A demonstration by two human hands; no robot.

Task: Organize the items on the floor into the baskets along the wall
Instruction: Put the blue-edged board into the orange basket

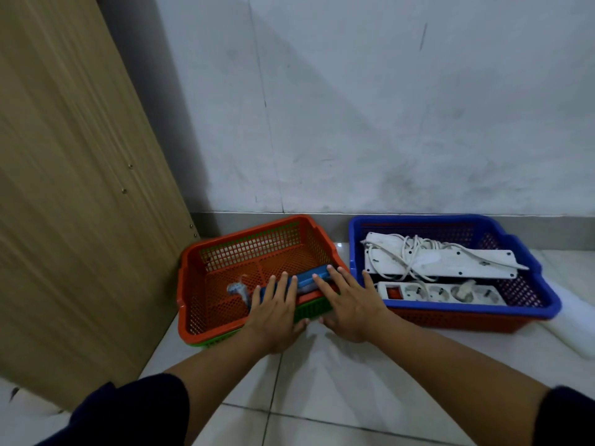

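An orange basket (199,284) nests in a green basket (312,309) by the wall at left. Inside it lie a flat blue box (310,275) and a small clear packet (237,289). My left hand (273,309) and my right hand (349,300) reach side by side over the orange basket's near right rim. The fingers of both hands are straight and rest on the blue box, with the thumbs down by the green basket's wall. To the right, a blue basket (547,304) sits in another orange basket (450,321); it holds a white power strip with coiled cord (450,260) and a second strip with a red switch (438,292).
A wooden board (74,188) leans at the left, close to the orange basket. The white wall (386,107) runs behind both baskets. A white object (576,336) lies on the tiled floor (338,397) right of the blue basket.
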